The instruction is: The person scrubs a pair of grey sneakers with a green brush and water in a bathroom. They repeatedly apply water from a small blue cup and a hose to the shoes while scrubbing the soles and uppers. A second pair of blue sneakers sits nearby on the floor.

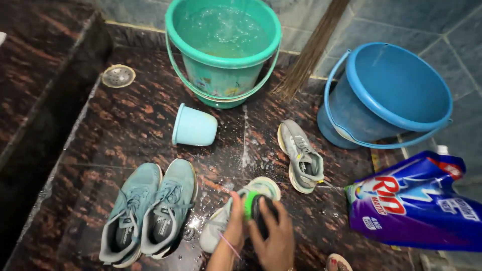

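Here: wet dark marble floor (125,125), blue-tiled wall (442,25); left grip (234,226) grasping shoe (216,226), right grip (273,238) grasping brush (253,205).

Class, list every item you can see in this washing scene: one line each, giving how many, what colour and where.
bucket of water: 1, green, top centre, handle down
empty bucket: 1, blue, tilted at right against tiled wall
mug: 1, light blue, on its side below the green bucket
broom: 1, brown bristles, leaning between the buckets
drain cover: 1, pale metal, upper left
teal sneakers: 2, side by side, lower left
grey sneaker: 1, lying alone, centre right
wet sneaker: 1, grey-white, under the hands
scrub brush: 1, green, against the wet sneaker
detergent bag: 1, purple and blue, lower right
floor: dark marbled stone, wet
left hand: 1, steadying the wet sneaker
right hand: 1, grip on the brush
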